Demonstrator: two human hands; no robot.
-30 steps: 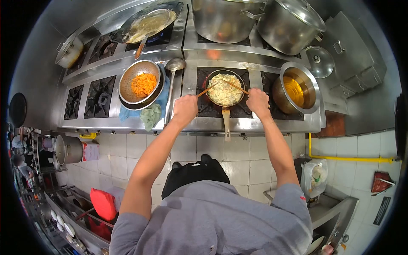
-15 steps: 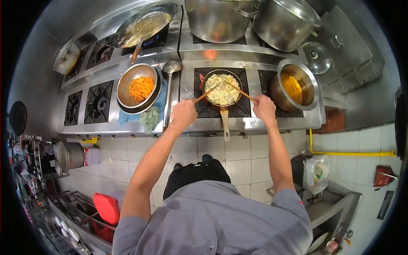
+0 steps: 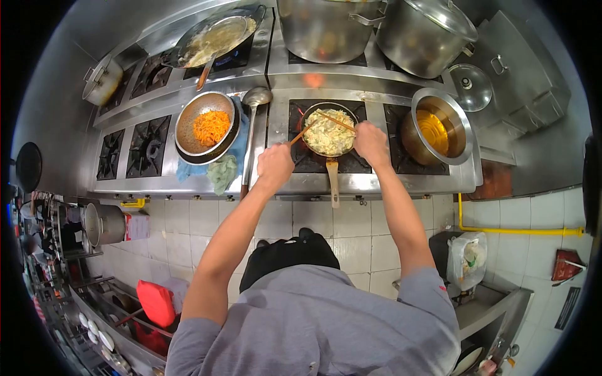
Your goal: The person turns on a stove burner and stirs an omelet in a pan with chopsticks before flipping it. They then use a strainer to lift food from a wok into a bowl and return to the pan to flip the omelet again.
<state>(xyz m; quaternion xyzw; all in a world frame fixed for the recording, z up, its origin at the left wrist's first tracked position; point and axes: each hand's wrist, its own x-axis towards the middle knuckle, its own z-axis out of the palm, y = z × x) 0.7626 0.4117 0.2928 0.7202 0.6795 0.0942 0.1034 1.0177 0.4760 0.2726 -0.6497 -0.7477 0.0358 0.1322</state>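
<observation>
A frying pan (image 3: pixel 332 164) sits on a front burner, its handle toward me. Pale chopped food (image 3: pixel 328 133) fills it. My left hand (image 3: pixel 275 164) is closed around a wooden utensil (image 3: pixel 303 133) whose tip reaches the pan's left side. At the pan's right edge, my right hand (image 3: pixel 372 143) grips a second wooden utensil (image 3: pixel 336 120), which lies across the upper part of the food. Whether these are chopsticks or thin spatulas I cannot tell.
A perforated bowl of orange food (image 3: pixel 211 128) rests on a blue cloth left of a ladle (image 3: pixel 257 96). Right of the pan is a deep pot of yellow liquid (image 3: pixel 433 133). Large pots (image 3: pixel 323 31) and an oily wok (image 3: pixel 216 45) stand behind.
My right hand has moved left and up to the pan's edge, and its utensil now reaches farther across the food. My left hand has shifted only slightly.
</observation>
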